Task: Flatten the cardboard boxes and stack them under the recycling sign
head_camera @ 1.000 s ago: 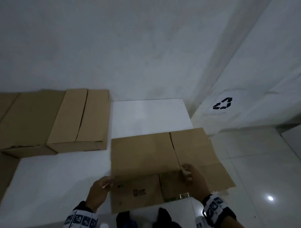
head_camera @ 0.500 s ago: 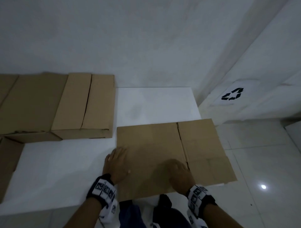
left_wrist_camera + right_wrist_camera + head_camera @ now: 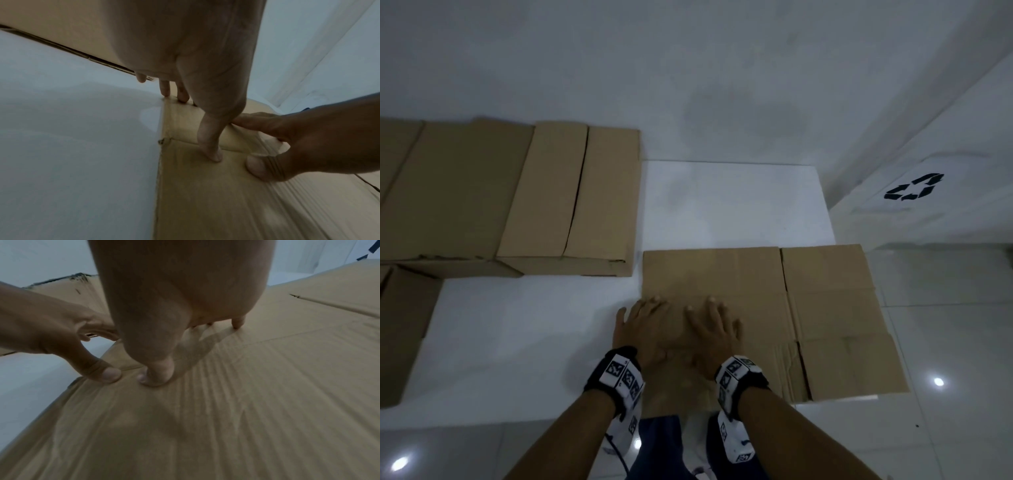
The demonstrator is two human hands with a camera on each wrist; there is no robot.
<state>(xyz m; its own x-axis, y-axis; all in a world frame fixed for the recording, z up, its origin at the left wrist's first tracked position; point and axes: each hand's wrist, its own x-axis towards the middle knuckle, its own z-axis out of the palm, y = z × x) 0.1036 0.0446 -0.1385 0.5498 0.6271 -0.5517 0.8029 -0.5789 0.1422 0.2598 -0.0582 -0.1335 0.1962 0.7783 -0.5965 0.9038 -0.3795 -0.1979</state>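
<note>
A flattened brown cardboard box [image 3: 825, 308] lies on the white platform [image 3: 729, 205], its right part overhanging the platform's edge. My left hand [image 3: 640, 329] presses flat on the box's near left corner, fingers spread, partly on the platform. Beside it my right hand [image 3: 714, 332] presses flat on the same panel. In the left wrist view the left hand [image 3: 185, 91] has its fingertips on the cardboard [image 3: 205, 194] edge. The right hand [image 3: 185, 337] in its wrist view pushes its thumb into the ribbed cardboard [image 3: 246, 402]. The black recycling sign [image 3: 914, 186] is on the wall at right.
Unflattened brown boxes [image 3: 571, 198] stand along the wall at the back left, and another box [image 3: 400, 329] sits at the left edge. Glossy tiled floor [image 3: 945, 325] lies right of the platform, below the sign. My legs are at the bottom centre.
A second ago both hands held the box's near flap up; they folded it down and now press flat on it. The right hand slid left, close to the left hand.
</note>
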